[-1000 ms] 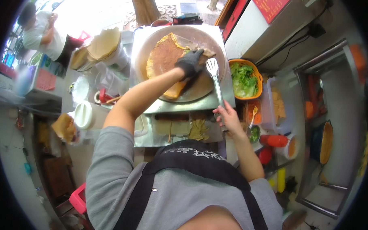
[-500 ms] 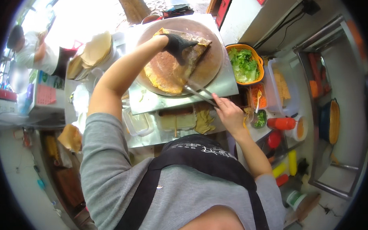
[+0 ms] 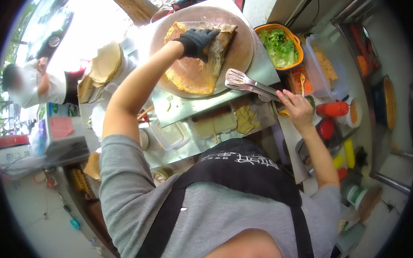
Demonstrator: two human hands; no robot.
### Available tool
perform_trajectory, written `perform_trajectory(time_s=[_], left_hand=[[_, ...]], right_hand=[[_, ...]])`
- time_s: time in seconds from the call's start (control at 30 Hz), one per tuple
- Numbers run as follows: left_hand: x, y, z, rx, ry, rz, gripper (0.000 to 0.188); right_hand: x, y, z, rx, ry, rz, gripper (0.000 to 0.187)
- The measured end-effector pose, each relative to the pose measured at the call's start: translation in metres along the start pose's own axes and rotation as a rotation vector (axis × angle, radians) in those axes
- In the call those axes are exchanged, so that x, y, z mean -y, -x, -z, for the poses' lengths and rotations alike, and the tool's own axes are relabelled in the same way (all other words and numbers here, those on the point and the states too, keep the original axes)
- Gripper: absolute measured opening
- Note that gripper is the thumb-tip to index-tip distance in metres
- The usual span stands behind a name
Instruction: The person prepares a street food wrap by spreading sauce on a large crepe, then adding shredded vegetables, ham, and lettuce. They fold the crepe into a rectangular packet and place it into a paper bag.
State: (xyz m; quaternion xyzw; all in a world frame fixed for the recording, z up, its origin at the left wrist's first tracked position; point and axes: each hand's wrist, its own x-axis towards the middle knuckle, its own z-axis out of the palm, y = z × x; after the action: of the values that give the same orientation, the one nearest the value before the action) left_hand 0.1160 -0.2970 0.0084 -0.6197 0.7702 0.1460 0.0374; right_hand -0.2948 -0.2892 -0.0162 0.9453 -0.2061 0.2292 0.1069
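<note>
A large thin crepe (image 3: 189, 77), browned with yellow egg at its edges, lies partly folded on the round griddle (image 3: 244, 50). My left hand (image 3: 196, 42), in a black textured glove, rests on the folded upper part, fingers stretched out and thumb apart. To the right, my bare right hand (image 3: 297, 108) is closed round the handle end of metal tongs (image 3: 262, 88). The slotted tip of the tongs is in the air off the griddle's lower right edge, apart from the crepe.
An orange basket of lettuce (image 3: 279, 49) stands right of the griddle, near a clear tub of flat crisp pieces (image 3: 325, 65) and shredded carrot (image 3: 301, 80). Red bottles (image 3: 332, 109) lie nearby. Stacked brown paper bags (image 3: 106, 64) sit at left, where another person (image 3: 45, 82) stands beyond.
My right hand has carried the tongs right and away from the crepe. My left hand's fingers have flattened out along the folded part. The whole view has shifted slightly.
</note>
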Motion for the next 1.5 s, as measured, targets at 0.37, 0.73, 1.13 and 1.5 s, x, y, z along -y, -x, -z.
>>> perform_trajectory(time_s=[0.37,0.73,1.13,1.5], left_hand=[[0.004,0.001,0.003,0.030,0.008,-0.011,0.099],[0.047,-0.021,0.033,0.380,0.470,0.000,0.045],[0.013,-0.013,0.032,0.080,0.350,0.071,0.054],[-0.010,0.003,0.020,0.242,-0.026,0.154,0.044]], right_hand=[[0.023,-0.058,-0.016,0.145,-0.276,0.097,0.044],[-0.017,-0.087,-0.011,0.638,-1.355,-0.758,0.040],[-0.089,-0.117,-0.017,0.662,-1.450,-0.816,0.048],[-0.099,-0.137,-0.030,0.823,-1.227,-0.560,0.041]])
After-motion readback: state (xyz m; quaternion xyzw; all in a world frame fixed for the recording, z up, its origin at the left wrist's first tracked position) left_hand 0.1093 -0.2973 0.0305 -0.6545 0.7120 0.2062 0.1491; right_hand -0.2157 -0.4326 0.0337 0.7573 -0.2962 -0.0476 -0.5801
